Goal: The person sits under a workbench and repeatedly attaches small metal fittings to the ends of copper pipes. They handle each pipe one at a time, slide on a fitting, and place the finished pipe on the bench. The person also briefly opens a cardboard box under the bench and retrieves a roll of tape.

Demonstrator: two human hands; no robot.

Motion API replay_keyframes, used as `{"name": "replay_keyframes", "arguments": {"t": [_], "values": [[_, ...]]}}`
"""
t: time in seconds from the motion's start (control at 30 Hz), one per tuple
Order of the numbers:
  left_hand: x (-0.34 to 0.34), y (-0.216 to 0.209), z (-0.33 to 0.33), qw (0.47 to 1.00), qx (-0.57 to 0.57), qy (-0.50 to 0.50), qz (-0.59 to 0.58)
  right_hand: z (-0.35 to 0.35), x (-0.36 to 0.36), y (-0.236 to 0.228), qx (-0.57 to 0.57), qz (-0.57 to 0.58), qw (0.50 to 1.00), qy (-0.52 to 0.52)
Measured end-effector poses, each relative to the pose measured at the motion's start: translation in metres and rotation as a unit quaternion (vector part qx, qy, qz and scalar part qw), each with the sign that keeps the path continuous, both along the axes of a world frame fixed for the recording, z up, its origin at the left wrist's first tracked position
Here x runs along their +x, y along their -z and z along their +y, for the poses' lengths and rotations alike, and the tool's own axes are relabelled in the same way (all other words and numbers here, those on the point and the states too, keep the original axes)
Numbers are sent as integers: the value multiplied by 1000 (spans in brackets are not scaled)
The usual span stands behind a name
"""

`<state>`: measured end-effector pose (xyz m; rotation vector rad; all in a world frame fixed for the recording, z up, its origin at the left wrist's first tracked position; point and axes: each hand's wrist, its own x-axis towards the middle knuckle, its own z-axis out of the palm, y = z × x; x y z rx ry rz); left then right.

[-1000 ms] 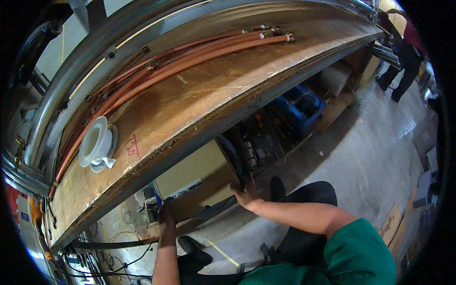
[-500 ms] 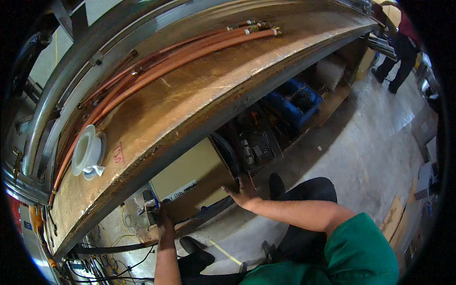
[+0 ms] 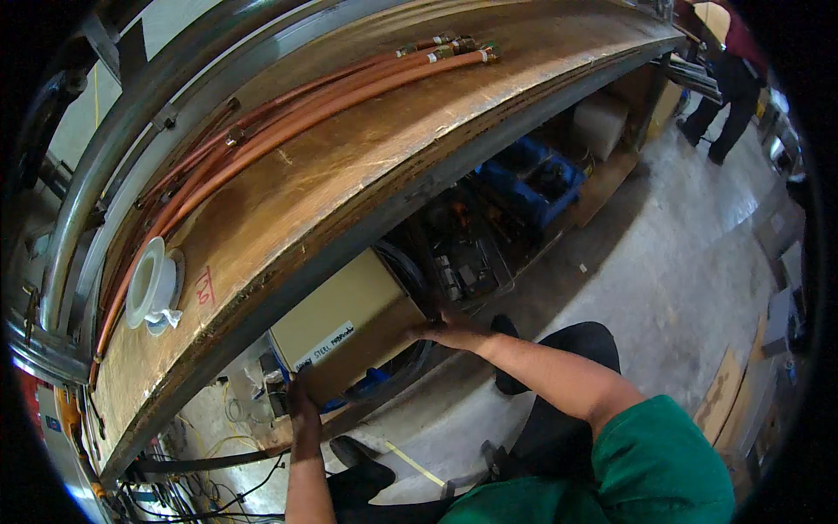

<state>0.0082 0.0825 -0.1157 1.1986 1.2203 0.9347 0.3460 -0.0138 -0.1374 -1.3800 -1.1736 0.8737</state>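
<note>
A cardboard box (image 3: 336, 306) with a white label strip sits on the lower shelf under the wooden workbench (image 3: 288, 188). My left hand (image 3: 303, 406) holds its near left corner, the fingers partly hidden in shadow. At the near right corner my right hand (image 3: 449, 330) grips the box edge. Blue material (image 3: 371, 382) shows just below the front of the box. A black coiled hose or cable (image 3: 401, 262) lies right behind it.
Copper tubes (image 3: 323, 105) with brass fittings and a white tape roll (image 3: 150, 284) lie on the benchtop. Beside the box stand a dark bin of parts (image 3: 471, 271) and a blue bin (image 3: 546, 210). Another person (image 3: 729, 87) stands at the far right.
The box's front has come up and tilted, so more of its front face and the blue material below show. My right hand has closed from spread fingers onto the box corner.
</note>
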Motion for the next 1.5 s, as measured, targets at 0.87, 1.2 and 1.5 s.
{"name": "replay_keyframes", "arguments": {"t": [0.87,1.2,1.5], "values": [[-44,25,44,875,336,-164,308,-3,-21,-62,100,-221,970,31],[-37,-22,34,751,370,-112,535,3,-36,-38,69,-156,981,93],[-8,-67,1,859,445,-26,254,36,39,-38,3,-26,996,82]]}}
